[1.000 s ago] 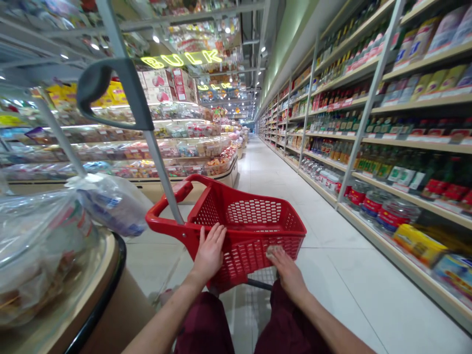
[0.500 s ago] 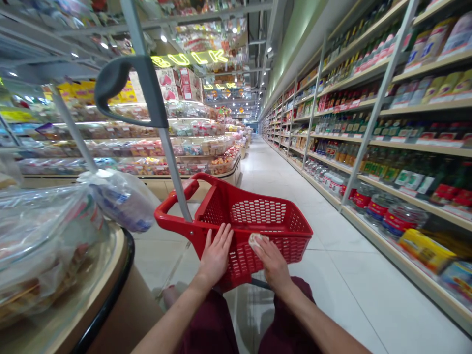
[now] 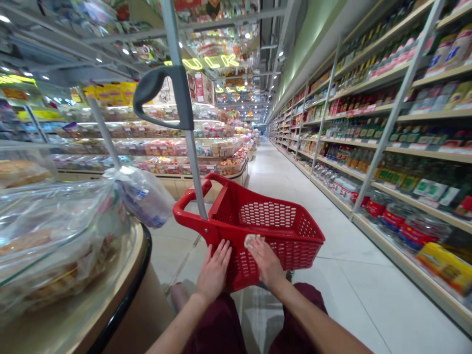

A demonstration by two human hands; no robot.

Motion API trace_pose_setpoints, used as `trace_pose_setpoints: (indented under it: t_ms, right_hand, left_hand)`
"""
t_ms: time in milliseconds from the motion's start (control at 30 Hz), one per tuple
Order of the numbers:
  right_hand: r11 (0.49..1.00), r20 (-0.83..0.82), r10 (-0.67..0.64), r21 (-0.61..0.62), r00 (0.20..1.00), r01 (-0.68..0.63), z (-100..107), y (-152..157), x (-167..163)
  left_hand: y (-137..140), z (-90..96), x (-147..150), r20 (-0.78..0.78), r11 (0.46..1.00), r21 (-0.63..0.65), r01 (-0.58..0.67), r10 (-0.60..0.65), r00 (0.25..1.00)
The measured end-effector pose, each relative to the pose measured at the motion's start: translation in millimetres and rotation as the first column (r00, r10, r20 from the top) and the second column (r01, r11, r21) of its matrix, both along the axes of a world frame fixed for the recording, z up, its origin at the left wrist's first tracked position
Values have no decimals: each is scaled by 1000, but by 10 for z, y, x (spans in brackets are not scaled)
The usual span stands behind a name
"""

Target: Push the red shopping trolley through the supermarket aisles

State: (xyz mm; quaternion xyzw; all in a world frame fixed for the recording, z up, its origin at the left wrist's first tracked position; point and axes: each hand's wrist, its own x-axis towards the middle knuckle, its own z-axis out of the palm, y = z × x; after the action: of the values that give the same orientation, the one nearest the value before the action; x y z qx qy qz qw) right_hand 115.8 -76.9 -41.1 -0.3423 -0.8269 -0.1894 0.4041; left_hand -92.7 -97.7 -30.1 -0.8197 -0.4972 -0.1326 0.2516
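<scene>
A red plastic shopping basket cart (image 3: 280, 231) with perforated walls stands close in front of me. My left hand (image 3: 214, 270) lies against its near side wall below the rim, fingers stretched out and holding nothing. Pressed to the same wall, farther right, my right hand (image 3: 267, 260) grips a crumpled whitish cloth (image 3: 252, 241) under its fingertips. A grey pole with a dark grey loop handle (image 3: 180, 98) rises from the cart's left end, beside its red grab bar (image 3: 184, 206). No goods show in the visible part of the basket.
At left, a rounded counter (image 3: 138, 260) holds baked goods under clear covers, with a plastic bag roll (image 3: 142, 194) hanging beside it. Tall shelves of bottles (image 3: 368, 132) line the right. Ahead, a bulk-goods display (image 3: 162, 147) borders the tiled aisle floor (image 3: 263, 162).
The view has turned left, so the cart and shelves appear farther right. My left hand has slid down from the rim onto the side wall. My right hand with the cloth has shifted left along it.
</scene>
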Motion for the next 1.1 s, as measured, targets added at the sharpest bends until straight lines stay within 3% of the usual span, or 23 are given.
trace_pose_setpoints:
  t_ms: [100,267,400,600,800,867,967,1100]
  right_hand:
    - [997,47,52,-53,998,-50,25,-27,-88]
    - [999,-44,34,-36,998,-35,115,18,-277]
    - [993,55,91,-84,994,-86,61,10,-418]
    - [995,-37,97,12,995,-97,412,46,-808]
    - [977,121,211,-36,970,-208,293,-46,-969]
    - [979,68,202,11,977,-203,450,-35,-1004]
    - [964,56,213,151,975,-220,841,117,-1094]
    - [904,336,238,267,911,-334,1300,451,-1176]
  left_hand:
    - [-21,-21,-77,3,997,-73,-29,29,1000]
    - [-49,-25,-140,65,992,-110,-59,67,996]
    - [-79,7,-203,124,994,-79,-80,89,988]
    - [-101,107,-342,220,983,-52,-176,183,958]
    - [-105,275,-501,320,975,49,-218,191,928]
    - [-76,429,-533,383,963,112,-246,187,905]
    - [18,697,-544,453,941,188,-281,170,875]
    - [167,921,-568,435,946,153,-285,195,879]
